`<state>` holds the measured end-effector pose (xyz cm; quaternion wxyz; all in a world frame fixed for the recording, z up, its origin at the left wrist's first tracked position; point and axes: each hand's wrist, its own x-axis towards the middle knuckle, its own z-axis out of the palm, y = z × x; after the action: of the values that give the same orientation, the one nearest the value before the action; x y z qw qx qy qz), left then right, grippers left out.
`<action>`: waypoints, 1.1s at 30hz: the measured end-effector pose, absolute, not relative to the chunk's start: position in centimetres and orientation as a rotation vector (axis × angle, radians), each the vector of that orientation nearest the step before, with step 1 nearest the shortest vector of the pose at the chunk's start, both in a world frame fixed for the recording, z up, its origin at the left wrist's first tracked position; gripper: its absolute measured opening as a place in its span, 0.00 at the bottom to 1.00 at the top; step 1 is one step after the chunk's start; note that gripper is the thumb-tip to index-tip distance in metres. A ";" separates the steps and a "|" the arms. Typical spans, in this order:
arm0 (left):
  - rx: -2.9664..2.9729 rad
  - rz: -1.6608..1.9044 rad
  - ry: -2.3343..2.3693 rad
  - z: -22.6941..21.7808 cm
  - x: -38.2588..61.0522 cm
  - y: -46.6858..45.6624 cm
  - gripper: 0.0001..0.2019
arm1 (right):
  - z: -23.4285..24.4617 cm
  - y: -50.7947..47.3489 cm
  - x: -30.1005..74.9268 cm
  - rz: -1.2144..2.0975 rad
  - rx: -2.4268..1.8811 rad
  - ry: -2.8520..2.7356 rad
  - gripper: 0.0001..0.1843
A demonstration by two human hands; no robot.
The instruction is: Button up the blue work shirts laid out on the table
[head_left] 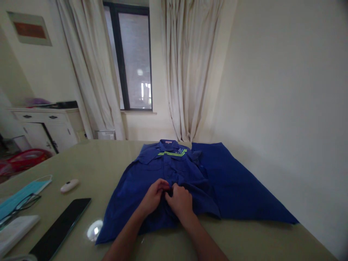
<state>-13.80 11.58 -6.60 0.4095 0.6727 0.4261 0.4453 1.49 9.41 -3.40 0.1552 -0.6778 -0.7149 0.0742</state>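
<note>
A blue work shirt (141,181) with a yellow-green reflective stripe across the chest lies face up on the table (108,152), collar away from me. My left hand (154,197) and my right hand (181,202) meet at the middle of the shirt's front, low on the placket. Both have their fingers curled and pinched on the cloth there. A second flat blue garment (239,185) is spread to the right, partly under the shirt.
On the left of the table lie a black phone (61,228), a small white device (69,185), a blue face mask (24,192), glasses (20,206) and a white object (15,232). A white cabinet (46,127) and curtained window stand behind. A wall runs along the right.
</note>
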 end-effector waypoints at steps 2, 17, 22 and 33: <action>1.670 1.125 1.096 -6.5 -13.6 11.5 0.16 | -3.8 9.4 1.3 0.170 -1.923 -2.033 0.12; 2.291 1.096 1.437 -6.0 -12.7 10.7 0.22 | -6.8 11.7 2.9 0.751 -1.246 -1.469 0.14; 2.383 0.975 1.605 -5.0 -12.5 10.0 0.13 | -6.5 11.2 3.0 0.734 -1.198 -1.481 0.12; 2.378 1.119 1.594 -5.4 -13.4 10.6 0.06 | -6.2 11.0 2.4 0.755 -1.273 -1.501 0.11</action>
<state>-13.38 10.58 -5.43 0.0337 0.7732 0.5183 0.3638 2.41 11.00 -6.17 0.4939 -0.5250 -0.6192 0.3114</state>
